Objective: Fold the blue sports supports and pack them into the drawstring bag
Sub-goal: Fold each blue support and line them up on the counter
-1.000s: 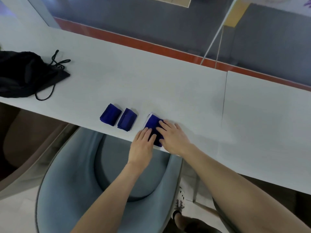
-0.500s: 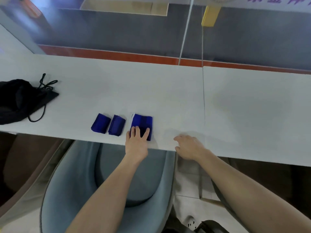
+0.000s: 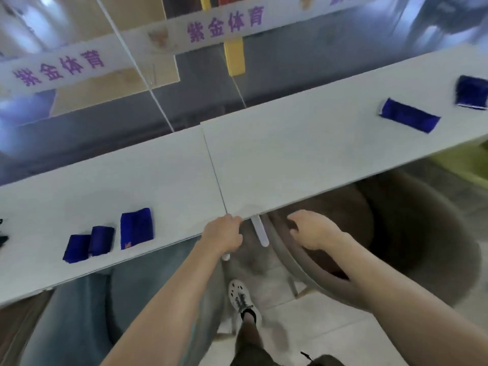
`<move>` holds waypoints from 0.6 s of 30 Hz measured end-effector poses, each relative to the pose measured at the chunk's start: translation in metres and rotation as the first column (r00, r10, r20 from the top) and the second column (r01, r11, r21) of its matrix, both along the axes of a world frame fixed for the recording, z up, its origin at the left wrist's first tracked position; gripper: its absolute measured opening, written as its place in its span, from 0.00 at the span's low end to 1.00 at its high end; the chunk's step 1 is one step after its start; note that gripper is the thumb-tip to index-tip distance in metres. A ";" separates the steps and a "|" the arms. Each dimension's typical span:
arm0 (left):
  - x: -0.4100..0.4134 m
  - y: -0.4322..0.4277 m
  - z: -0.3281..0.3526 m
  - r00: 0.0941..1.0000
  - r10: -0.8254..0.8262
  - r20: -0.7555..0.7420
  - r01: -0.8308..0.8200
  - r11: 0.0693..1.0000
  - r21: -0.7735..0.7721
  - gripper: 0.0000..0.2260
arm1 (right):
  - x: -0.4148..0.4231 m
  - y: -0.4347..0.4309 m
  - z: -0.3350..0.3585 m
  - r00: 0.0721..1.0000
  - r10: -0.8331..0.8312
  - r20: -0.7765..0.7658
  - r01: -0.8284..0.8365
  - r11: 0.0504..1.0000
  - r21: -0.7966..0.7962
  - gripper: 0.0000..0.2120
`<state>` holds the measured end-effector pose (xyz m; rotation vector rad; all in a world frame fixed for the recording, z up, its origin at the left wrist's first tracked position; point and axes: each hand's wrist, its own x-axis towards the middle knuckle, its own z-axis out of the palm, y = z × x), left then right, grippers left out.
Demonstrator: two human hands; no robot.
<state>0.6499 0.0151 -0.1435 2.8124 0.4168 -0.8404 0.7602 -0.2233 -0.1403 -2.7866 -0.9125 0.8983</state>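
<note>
Long white laminate table. My left hand, now off the fabric, curled at the near edge; whether it grips, I cannot tell. My right hand: slack, empty. Three folded blue cloth supports, left; two unfolded blue supports, far right.

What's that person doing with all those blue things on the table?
A person is tidying blue sports supports. Three folded supports lie in a row near the front edge of the white counter, on the left. Two more supports lie farther along to the right. Neither hand holds one: the left hand is curled at the counter's edge, and the right hand hangs loosely over a brown chair.
</note>
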 end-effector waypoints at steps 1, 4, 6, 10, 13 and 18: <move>0.006 -0.026 0.005 0.999 -0.043 0.008 0.043 0.999 0.008 0.20 | 0.001 -0.033 0.007 0.999 -0.026 0.025 0.026 1.000 -0.006 0.25; 0.024 -0.102 0.019 0.987 -0.153 0.039 0.152 0.988 0.031 0.15 | 0.002 -0.132 0.020 0.991 -0.115 0.071 0.117 0.993 -0.026 0.23; 0.036 -0.150 0.028 0.977 -0.207 0.054 0.206 0.978 0.034 0.20 | 0.002 -0.191 0.028 0.983 -0.162 0.084 0.165 0.986 -0.027 0.22; 0.063 -0.228 0.040 0.964 -0.265 0.035 0.263 0.964 0.038 0.24 | 0.010 -0.281 0.046 0.960 -0.262 0.100 0.265 0.964 -0.017 0.20; 0.091 -0.265 0.043 0.951 -0.308 0.014 0.306 0.950 0.060 0.25 | 0.027 -0.324 0.054 0.942 -0.319 0.107 0.321 0.947 -0.006 0.17; 0.167 -0.309 0.043 0.939 -0.342 0.024 0.340 0.938 0.073 0.24 | 0.083 -0.373 0.051 0.936 -0.331 0.120 0.334 0.942 -0.005 0.10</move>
